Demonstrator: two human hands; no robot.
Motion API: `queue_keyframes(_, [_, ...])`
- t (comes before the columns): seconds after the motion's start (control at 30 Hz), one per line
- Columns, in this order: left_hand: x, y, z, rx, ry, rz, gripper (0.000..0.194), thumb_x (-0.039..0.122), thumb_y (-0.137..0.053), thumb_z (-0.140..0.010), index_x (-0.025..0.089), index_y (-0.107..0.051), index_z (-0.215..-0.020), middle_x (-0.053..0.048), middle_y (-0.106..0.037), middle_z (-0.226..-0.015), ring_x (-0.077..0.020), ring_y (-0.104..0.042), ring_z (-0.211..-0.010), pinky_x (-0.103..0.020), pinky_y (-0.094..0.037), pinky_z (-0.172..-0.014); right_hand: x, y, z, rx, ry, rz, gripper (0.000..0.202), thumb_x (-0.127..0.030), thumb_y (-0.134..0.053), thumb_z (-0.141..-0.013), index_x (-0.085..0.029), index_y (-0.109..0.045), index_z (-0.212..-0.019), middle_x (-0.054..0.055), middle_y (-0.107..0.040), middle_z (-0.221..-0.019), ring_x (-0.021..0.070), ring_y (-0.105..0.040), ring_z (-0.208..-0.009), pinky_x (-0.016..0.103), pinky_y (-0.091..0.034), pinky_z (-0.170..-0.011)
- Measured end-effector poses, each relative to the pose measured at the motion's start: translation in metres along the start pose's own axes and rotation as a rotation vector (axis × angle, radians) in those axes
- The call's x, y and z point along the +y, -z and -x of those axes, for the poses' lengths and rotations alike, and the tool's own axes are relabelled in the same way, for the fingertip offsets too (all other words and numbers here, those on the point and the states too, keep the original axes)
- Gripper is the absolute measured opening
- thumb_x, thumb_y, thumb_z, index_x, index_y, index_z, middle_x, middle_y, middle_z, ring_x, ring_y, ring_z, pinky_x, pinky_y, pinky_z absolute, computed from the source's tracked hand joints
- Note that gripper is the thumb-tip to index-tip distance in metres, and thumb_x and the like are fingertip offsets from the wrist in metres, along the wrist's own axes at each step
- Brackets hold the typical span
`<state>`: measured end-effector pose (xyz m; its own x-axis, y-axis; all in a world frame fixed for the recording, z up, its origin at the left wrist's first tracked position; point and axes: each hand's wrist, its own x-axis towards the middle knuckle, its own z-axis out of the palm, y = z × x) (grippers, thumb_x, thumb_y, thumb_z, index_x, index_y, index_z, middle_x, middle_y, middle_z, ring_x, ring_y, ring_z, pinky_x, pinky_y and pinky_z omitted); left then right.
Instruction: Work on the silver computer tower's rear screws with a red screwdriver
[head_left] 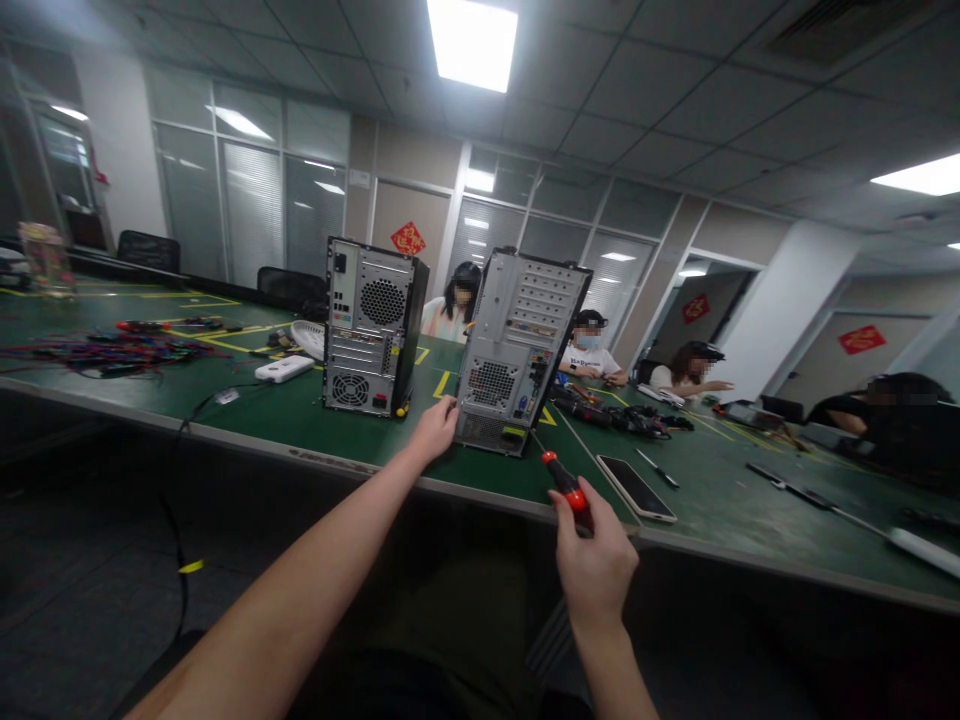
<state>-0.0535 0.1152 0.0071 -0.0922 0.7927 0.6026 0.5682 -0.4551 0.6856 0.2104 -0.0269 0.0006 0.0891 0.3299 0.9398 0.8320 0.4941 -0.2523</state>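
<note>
My right hand (596, 545) grips a red and black screwdriver (564, 482), its shaft pointing up and left toward the lower right corner of a grey computer case (517, 330). Whether the tip touches the case cannot be made out. That case stands upright but looks slightly tilted, its rear panel facing me. Against its lower left edge rests my left hand (435, 430), with the fingers close together and partly hidden at the case's side. A second computer case (367, 330) stands upright to the left, apart from my hands.
On the green table (480, 470) lie a phone (636, 488), a thin screwdriver (656, 467) and a dark cable bundle (619, 410) at right. A white power strip (283, 368) and tangled wires (112, 350) lie at left. Several people sit beyond the table.
</note>
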Motion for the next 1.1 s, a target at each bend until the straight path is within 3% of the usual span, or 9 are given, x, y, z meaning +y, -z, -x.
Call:
queue_keyframes(0.1, [-0.0024, -0.0002, -0.0002, -0.008, -0.005, 0.009, 0.029, 0.030, -0.042, -0.101, 0.019, -0.064, -0.117, -0.011, -0.073, -0.111, -0.0237, -0.068, -0.102, -0.035, -0.052, -0.090, -0.0024, 0.0020, -0.0040, -0.081, 0.117, -0.019, 0.032, -0.026, -0.052, -0.102, -0.017, -0.069, -0.127, 0.014, -0.072, -0.127, 0.0258, -0.069, -0.111, 0.042, -0.055, -0.098])
queue_keyframes(0.23, [-0.0026, -0.0008, -0.0007, 0.000, -0.003, -0.011, 0.028, 0.028, -0.044, -0.100, 0.019, -0.065, -0.116, -0.011, -0.074, -0.110, -0.0240, -0.068, -0.102, -0.035, -0.051, -0.091, -0.0047, 0.0035, -0.0076, -0.159, 0.146, -0.029, 0.038, -0.018, -0.046, -0.101, -0.024, -0.066, -0.134, 0.011, -0.069, -0.134, 0.0255, -0.065, -0.111, 0.047, -0.054, -0.098])
queue_keyframes(0.4, [-0.0002, -0.0002, -0.0006, 0.003, 0.000, -0.028, 0.027, 0.027, -0.044, -0.100, 0.020, -0.065, -0.117, -0.010, -0.074, -0.110, -0.0241, -0.069, -0.103, -0.035, -0.051, -0.093, -0.0061, 0.0027, -0.0064, -0.174, 0.127, -0.042, 0.040, -0.021, -0.045, -0.102, -0.022, -0.063, -0.138, 0.013, -0.066, -0.138, 0.0268, -0.063, -0.123, 0.048, -0.053, -0.103])
queue_keyframes(0.5, [-0.0003, 0.0005, -0.0002, -0.003, -0.001, -0.018, 0.027, 0.028, -0.044, -0.100, 0.020, -0.064, -0.117, -0.010, -0.074, -0.110, -0.0237, -0.068, -0.103, -0.035, -0.051, -0.093, -0.0044, 0.0006, -0.0024, -0.074, 0.043, -0.001, 0.035, -0.032, -0.055, -0.101, -0.016, -0.068, -0.129, 0.016, -0.073, -0.124, 0.0276, -0.070, -0.111, 0.043, -0.056, -0.097])
queue_keyframes(0.63, [-0.0018, 0.0005, 0.0003, -0.006, -0.003, -0.005, 0.028, 0.029, -0.043, -0.101, 0.020, -0.064, -0.117, -0.010, -0.073, -0.111, -0.0237, -0.068, -0.103, -0.035, -0.051, -0.093, -0.0006, -0.0009, 0.0011, 0.011, -0.032, 0.051, 0.043, -0.046, -0.067, -0.095, -0.010, -0.072, -0.119, 0.017, -0.077, -0.107, 0.0273, -0.075, -0.091, 0.038, -0.059, -0.084])
queue_keyframes(0.8, [-0.0027, 0.0000, 0.0004, -0.018, -0.002, 0.018, 0.027, 0.030, -0.042, -0.101, 0.020, -0.064, -0.115, -0.010, -0.073, -0.113, -0.0236, -0.068, -0.103, -0.035, -0.052, -0.092, -0.0016, 0.0024, -0.0046, -0.099, 0.110, -0.003, 0.033, -0.024, -0.051, -0.102, -0.017, -0.067, -0.130, 0.013, -0.071, -0.129, 0.0258, -0.067, -0.114, 0.042, -0.054, -0.099])
queue_keyframes(0.93, [-0.0020, 0.0002, 0.0003, -0.014, -0.003, 0.017, 0.027, 0.029, -0.043, -0.101, 0.020, -0.064, -0.116, -0.010, -0.073, -0.113, -0.0237, -0.068, -0.104, -0.035, -0.051, -0.093, -0.0036, 0.0037, -0.0067, -0.160, 0.138, -0.005, 0.037, -0.019, -0.045, -0.102, -0.022, -0.067, -0.132, 0.010, -0.068, -0.135, 0.0253, -0.064, -0.114, 0.045, -0.053, -0.100])
queue_keyframes(1.03, [-0.0013, 0.0007, 0.0006, -0.012, -0.001, 0.018, 0.028, 0.029, -0.043, -0.101, 0.020, -0.064, -0.116, -0.010, -0.073, -0.113, -0.0237, -0.068, -0.104, -0.035, -0.051, -0.092, -0.0030, 0.0024, -0.0036, -0.091, 0.063, -0.007, 0.033, -0.031, -0.055, -0.101, -0.016, -0.069, -0.128, 0.015, -0.073, -0.124, 0.0265, -0.069, -0.109, 0.042, -0.055, -0.097])
queue_keyframes(1.1, [-0.0007, 0.0011, 0.0007, -0.010, 0.000, 0.016, 0.028, 0.029, -0.043, -0.101, 0.020, -0.064, -0.116, -0.010, -0.073, -0.112, -0.0238, -0.068, -0.103, -0.035, -0.052, -0.092, -0.0018, 0.0013, -0.0013, -0.033, -0.005, 0.024, 0.041, -0.043, -0.063, -0.098, -0.011, -0.071, -0.123, 0.017, -0.076, -0.114, 0.0274, -0.073, -0.099, 0.039, -0.057, -0.090])
